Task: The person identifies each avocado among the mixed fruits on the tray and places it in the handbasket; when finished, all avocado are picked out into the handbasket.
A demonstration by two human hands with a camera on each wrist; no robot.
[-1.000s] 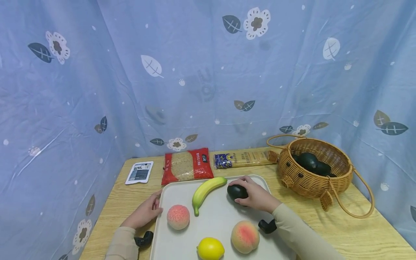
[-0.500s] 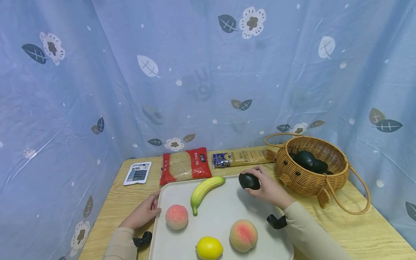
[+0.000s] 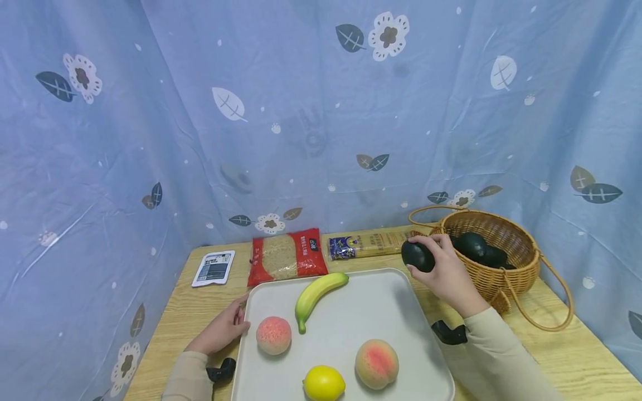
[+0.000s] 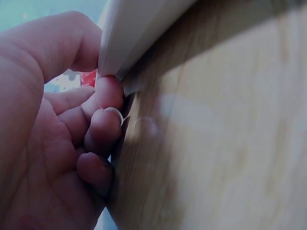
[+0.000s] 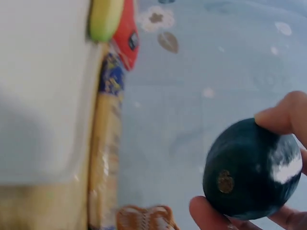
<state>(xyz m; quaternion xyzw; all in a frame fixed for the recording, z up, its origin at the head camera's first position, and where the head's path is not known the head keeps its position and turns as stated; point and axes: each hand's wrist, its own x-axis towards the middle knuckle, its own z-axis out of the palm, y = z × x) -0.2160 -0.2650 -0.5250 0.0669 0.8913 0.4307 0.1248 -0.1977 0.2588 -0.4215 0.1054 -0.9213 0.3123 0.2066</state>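
Note:
My right hand (image 3: 448, 275) holds a dark green avocado (image 3: 418, 256) in the air over the tray's far right corner, left of the wicker basket (image 3: 524, 278). The right wrist view shows the avocado's (image 5: 249, 167) brown stem scar, with fingertips and thumb around it. On the left, my left hand (image 3: 224, 327) pinches the rim of the white tray (image 3: 341, 312), its thumb on the edge in the left wrist view and its fingers curled at the side. On the tray lie a banana (image 3: 316, 301), a pink peach (image 3: 273, 336), a lemon (image 3: 324, 383) and a larger peach (image 3: 377, 364).
Several dark avocados (image 3: 472, 245) lie inside the basket, whose looped handle reaches toward the table's right side. Behind the tray are a red bag (image 3: 287, 255), a long pack of noodles (image 3: 368, 245) and a white pouch (image 3: 213, 268). A blue curtain (image 3: 281, 111) surrounds the wooden table.
My right hand has lifted the avocado off the tray and carried it right and away, toward the basket. My left hand stays at the tray's left rim.

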